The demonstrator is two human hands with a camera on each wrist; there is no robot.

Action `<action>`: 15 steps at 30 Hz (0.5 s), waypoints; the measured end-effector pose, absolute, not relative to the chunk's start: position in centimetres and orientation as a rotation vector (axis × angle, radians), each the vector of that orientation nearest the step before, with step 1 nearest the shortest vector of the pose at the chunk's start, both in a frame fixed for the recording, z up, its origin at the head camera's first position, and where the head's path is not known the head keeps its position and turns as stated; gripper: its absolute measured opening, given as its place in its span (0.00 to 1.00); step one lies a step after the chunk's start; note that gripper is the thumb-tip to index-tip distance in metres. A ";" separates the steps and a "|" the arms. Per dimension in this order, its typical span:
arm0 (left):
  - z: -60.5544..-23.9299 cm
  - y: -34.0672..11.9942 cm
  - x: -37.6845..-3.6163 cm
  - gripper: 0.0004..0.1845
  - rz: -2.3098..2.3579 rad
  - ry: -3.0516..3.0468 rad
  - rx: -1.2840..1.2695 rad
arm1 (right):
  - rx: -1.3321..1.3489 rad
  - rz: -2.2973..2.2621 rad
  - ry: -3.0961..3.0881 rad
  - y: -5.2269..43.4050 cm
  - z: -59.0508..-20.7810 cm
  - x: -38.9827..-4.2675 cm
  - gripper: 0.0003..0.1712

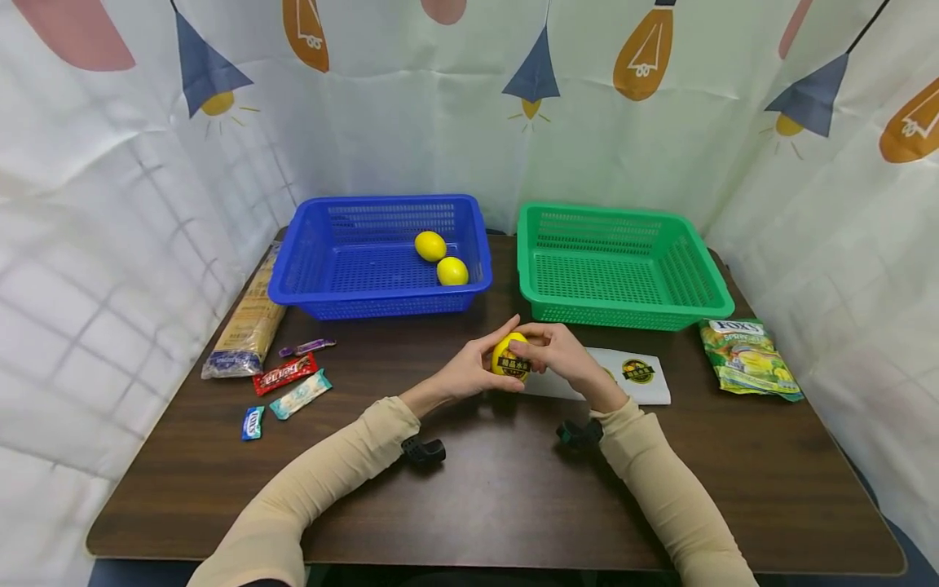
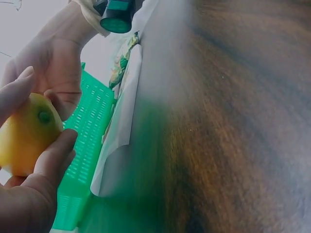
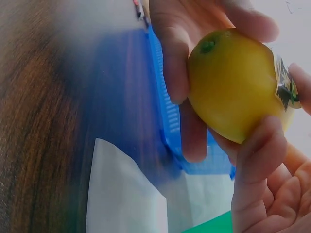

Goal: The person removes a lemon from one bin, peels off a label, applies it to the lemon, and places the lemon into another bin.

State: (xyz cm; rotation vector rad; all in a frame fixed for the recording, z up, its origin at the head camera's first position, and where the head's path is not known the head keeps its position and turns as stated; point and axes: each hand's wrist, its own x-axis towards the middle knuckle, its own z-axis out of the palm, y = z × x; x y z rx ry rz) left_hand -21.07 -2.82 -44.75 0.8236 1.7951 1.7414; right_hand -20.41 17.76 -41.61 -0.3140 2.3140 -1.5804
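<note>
A yellow lemon (image 1: 502, 350) is held up between both hands over the table. My left hand (image 1: 464, 368) grips it from the left, with thumb and fingers on opposite sides. On its near face is a black-and-gold label sticker (image 1: 514, 366), its edge partly lifted in the right wrist view. My right hand (image 1: 557, 350) holds the lemon from the right, the thumb at the label. Beneath the right hand lies a white sticker sheet (image 1: 553, 386), partly covered, with another round sticker (image 1: 638, 371) showing.
A blue basket (image 1: 367, 303) at the back holds two lemons (image 1: 452, 271). Right of it stands a green basket (image 1: 623, 314). Several wrapped snacks (image 1: 286, 373) and a long packet (image 1: 249, 318) lie left. A FOX'S candy bag (image 1: 748, 359) lies right.
</note>
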 end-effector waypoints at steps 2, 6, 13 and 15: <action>-44.7 -2.9 -21.1 0.54 1.736 1.803 0.818 | -0.312 -1.579 2.312 17.7 -41.5 -20.5 0.23; -44.9 -3.1 -21.3 0.54 1.719 1.807 0.816 | -0.315 -1.570 2.316 17.6 -41.6 -20.7 0.23; -45.4 -3.1 -20.9 0.54 1.709 1.737 0.859 | -0.260 -1.575 2.367 17.7 -41.8 -20.6 0.21; -45.5 -3.1 -20.8 0.53 1.706 1.711 0.865 | -0.229 -1.556 2.388 17.7 -41.9 -20.4 0.25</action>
